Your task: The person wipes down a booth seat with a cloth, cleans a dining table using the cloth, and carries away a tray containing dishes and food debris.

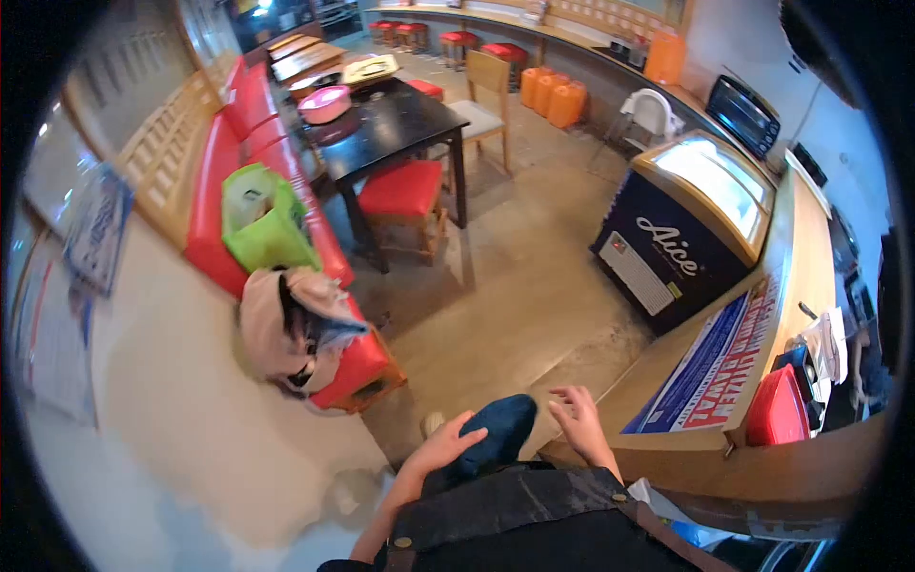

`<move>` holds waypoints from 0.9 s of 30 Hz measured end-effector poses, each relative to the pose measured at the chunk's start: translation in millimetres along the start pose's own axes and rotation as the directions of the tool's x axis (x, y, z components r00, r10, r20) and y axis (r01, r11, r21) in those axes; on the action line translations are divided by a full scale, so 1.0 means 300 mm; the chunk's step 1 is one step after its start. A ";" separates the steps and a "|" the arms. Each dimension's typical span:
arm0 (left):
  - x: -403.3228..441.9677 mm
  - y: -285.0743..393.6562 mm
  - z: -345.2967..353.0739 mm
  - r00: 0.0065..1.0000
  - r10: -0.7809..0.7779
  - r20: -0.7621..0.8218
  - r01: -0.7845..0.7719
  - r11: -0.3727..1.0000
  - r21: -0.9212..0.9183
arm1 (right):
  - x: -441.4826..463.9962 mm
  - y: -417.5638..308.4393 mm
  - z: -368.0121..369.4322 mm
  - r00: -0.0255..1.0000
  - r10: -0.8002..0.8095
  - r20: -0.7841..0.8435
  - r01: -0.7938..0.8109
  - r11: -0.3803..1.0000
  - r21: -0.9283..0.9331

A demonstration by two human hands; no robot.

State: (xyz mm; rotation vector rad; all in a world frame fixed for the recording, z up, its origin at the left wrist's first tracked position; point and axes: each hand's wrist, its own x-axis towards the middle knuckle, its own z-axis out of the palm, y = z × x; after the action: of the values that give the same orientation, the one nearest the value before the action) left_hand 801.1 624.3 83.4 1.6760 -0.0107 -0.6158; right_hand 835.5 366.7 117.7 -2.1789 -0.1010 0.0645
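Note:
My left hand [450, 442] is at the bottom centre with its fingers apart, at the side of my dark blue trouser knee [501, 429]. On the knee's other side my right hand [575, 419] hangs in the air with its fingers spread, near the counter's base. Neither hand holds anything that shows. A dark apron [515, 510] covers my lap below them. Ahead to the left, a pink bag [286, 329] and a green bag [257, 219] rest on the red bench [212, 210].
A black table [400, 124] with a pink container [325, 104] stands ahead, a red stool [402, 189] beside it. An Aice freezer [658, 238] and a counter [799, 257] line the right. A white wall [191, 400] is at left. Orange jerrycans [555, 97] stand far back.

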 end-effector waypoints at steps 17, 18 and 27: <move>0.979 0.317 -1.180 0.754 -0.127 -0.645 -0.397 0.693 -0.601 | 0.811 0.546 0.308 0.661 0.749 -0.031 -0.661 0.563 -0.496; 1.032 0.330 -1.255 0.717 -0.108 -0.688 -0.443 0.692 -0.570 | 0.851 0.561 0.313 0.640 0.768 -0.025 -0.665 0.536 -0.520; 1.345 0.473 -1.706 0.371 -0.106 -0.923 -0.641 0.690 -0.337 | 1.537 0.691 0.402 0.549 0.824 0.138 -0.619 0.512 -0.596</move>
State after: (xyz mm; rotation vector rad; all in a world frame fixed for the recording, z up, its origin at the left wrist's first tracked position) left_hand 1397.3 923.6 92.9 1.0165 0.6364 0.6436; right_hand 1294.4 391.4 -125.4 -2.5119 0.6935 1.1279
